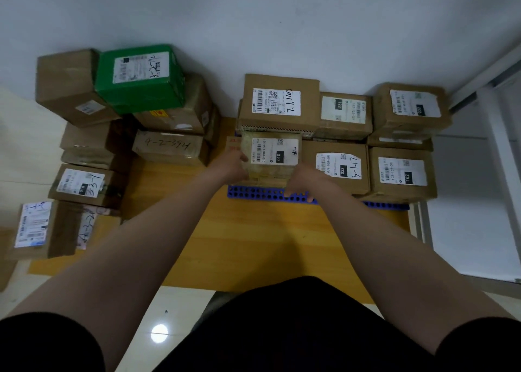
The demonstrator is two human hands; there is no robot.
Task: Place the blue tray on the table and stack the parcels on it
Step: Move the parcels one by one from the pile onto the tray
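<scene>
The blue perforated tray (pixel 253 193) lies on the right half of the wooden table (pixel 253 244). Several cardboard parcels stand on it in two rows, some stacked two high. A taped parcel (pixel 272 153) with a white "010" label sits at the front left of the tray. My left hand (pixel 232 165) grips its left side and my right hand (pixel 306 181) holds its right front corner, fingers reaching down to the tray's edge. Behind it stands a larger parcel (pixel 279 103) marked "7.1.1103".
A pile of loose parcels covers the table's left side, among them a green box (pixel 141 75), a box marked "4-2-3924" (pixel 170 146) and one marked "33-1" (pixel 84 185). A white wall stands behind. The table's front edge is near my body.
</scene>
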